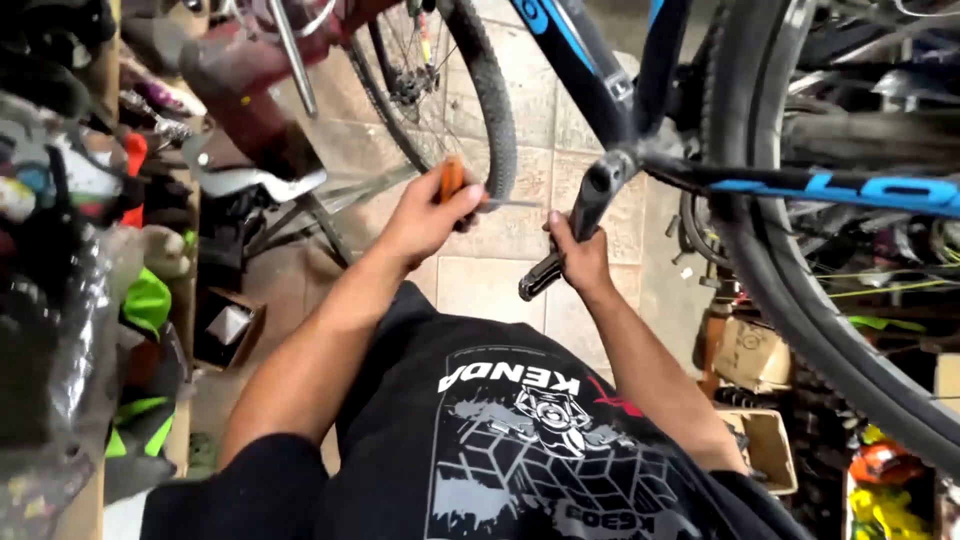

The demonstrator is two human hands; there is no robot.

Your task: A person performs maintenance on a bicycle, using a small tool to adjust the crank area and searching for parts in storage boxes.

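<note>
We see the left hand [428, 212] closed tight round the orange handle of a screwdriver [455, 183], fingers wrapped fully about it, with the thin metal shaft sticking out to the right toward the other hand. The right hand [578, 256] is closed round a black crank arm [575, 228], gripping it near the middle; the lower end of the arm pokes out below the fist and the upper end runs up to where the blue and black bicycle frame [800, 184] tubes meet. The tip of the screwdriver shaft lies just beside the right hand's thumb and the crank arm; we cannot tell whether it touches either.

Both hands are held out over a pale tiled floor [495, 285], in front of the person's dark printed shirt [530, 440]. To the right of the crank arm a large knobbly tyre [800, 300] sweeps down across the view, close to the right forearm. Behind the left hand stands another wheel with a dark tyre [490, 100], its spokes and hub showing above. At upper left is a reddish clamp or stand part [245, 95] with a grey metal lever below it. The left edge is crowded with shelves of mixed goods [70, 200], and small cardboard boxes [765, 445] sit low on the right beside the tyre.
</note>
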